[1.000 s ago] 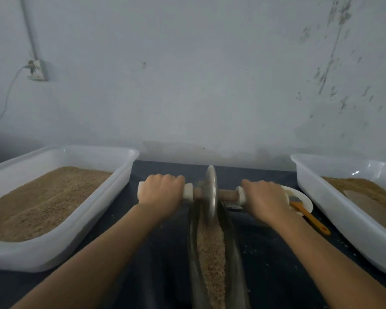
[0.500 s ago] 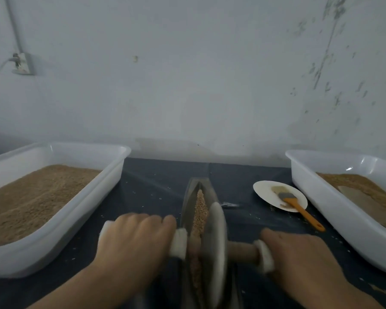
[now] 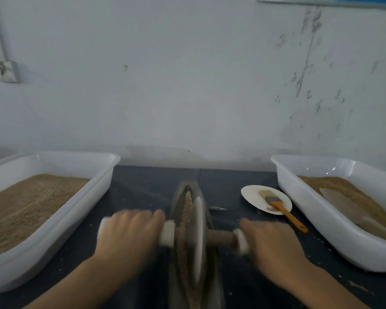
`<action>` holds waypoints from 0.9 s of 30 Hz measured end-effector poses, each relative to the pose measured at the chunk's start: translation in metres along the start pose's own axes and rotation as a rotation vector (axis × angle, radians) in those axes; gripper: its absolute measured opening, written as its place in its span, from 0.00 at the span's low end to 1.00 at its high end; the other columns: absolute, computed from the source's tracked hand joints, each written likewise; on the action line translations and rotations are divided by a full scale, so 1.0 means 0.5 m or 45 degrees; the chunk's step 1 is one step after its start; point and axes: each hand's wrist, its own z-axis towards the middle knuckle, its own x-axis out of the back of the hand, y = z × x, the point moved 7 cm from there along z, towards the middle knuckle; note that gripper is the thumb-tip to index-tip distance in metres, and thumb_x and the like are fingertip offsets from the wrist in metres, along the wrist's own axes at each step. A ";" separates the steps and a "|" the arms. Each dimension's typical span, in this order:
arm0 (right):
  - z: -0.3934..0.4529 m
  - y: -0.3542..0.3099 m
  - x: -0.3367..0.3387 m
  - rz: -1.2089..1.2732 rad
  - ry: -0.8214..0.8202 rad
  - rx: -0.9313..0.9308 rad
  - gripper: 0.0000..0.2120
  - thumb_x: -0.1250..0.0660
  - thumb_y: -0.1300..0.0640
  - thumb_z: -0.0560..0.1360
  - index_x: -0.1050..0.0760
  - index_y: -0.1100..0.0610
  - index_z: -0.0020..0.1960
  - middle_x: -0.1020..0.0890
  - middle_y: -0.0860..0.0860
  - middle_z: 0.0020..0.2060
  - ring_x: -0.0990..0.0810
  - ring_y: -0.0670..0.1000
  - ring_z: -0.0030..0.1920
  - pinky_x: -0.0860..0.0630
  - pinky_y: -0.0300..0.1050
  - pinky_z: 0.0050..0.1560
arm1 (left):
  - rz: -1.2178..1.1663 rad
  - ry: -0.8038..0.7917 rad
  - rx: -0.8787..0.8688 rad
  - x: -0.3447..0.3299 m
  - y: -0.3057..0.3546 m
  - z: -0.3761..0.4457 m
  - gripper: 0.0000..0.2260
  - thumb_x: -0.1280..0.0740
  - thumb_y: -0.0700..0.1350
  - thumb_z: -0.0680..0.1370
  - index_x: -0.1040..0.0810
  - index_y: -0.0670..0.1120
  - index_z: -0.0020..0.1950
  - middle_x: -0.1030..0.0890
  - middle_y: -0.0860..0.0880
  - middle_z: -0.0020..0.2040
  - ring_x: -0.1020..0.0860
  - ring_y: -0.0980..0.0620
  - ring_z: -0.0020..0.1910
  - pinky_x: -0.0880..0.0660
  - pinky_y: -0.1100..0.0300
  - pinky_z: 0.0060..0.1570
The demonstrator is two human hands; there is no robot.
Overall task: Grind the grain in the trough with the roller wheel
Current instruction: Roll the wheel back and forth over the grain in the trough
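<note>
A narrow dark metal trough (image 3: 180, 197) runs away from me along the middle of the dark table, with tan grain (image 3: 188, 205) showing at its far end. The grey roller wheel (image 3: 197, 239) stands upright in the trough on a wooden axle (image 3: 221, 238) with white-wrapped ends. My left hand (image 3: 127, 236) grips the left handle. My right hand (image 3: 271, 246) grips the right handle. Both hands are blurred by motion. The near part of the trough is hidden behind the wheel and my arms.
A white tub (image 3: 91, 197) of tan grain stands at the left; another white tub (image 3: 299, 197) with brown meal and a scoop stands at the right. A white plate (image 3: 252, 194) holds a brush with an orange handle (image 3: 285, 212). The wall rises behind the table.
The wheel rolled from the trough's far end toward me, then a little back away. Both hands kept their grip on the handles.
</note>
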 end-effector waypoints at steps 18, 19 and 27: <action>0.175 0.024 -0.023 -0.138 0.140 -0.151 0.07 0.37 0.51 0.76 0.32 0.52 0.51 0.19 0.51 0.44 0.20 0.56 0.42 0.31 0.47 0.36 | 0.067 0.042 0.163 -0.089 -0.075 0.164 0.11 0.36 0.57 0.73 0.36 0.55 0.42 0.21 0.53 0.42 0.21 0.48 0.41 0.37 0.56 0.35; 0.148 0.023 -0.024 -0.086 0.113 -0.131 0.08 0.37 0.49 0.76 0.32 0.51 0.51 0.19 0.50 0.43 0.20 0.54 0.41 0.30 0.47 0.36 | 0.064 0.044 0.159 -0.078 -0.066 0.142 0.11 0.36 0.57 0.73 0.37 0.55 0.42 0.21 0.54 0.42 0.21 0.49 0.40 0.38 0.57 0.35; -0.072 -0.027 0.061 -0.005 -0.001 0.095 0.24 0.23 0.45 0.54 0.36 0.42 0.40 0.29 0.42 0.28 0.28 0.44 0.27 0.30 0.42 0.27 | -0.178 0.175 -0.206 0.060 0.008 -0.085 0.24 0.20 0.50 0.45 0.30 0.54 0.32 0.30 0.56 0.25 0.31 0.54 0.21 0.44 0.65 0.25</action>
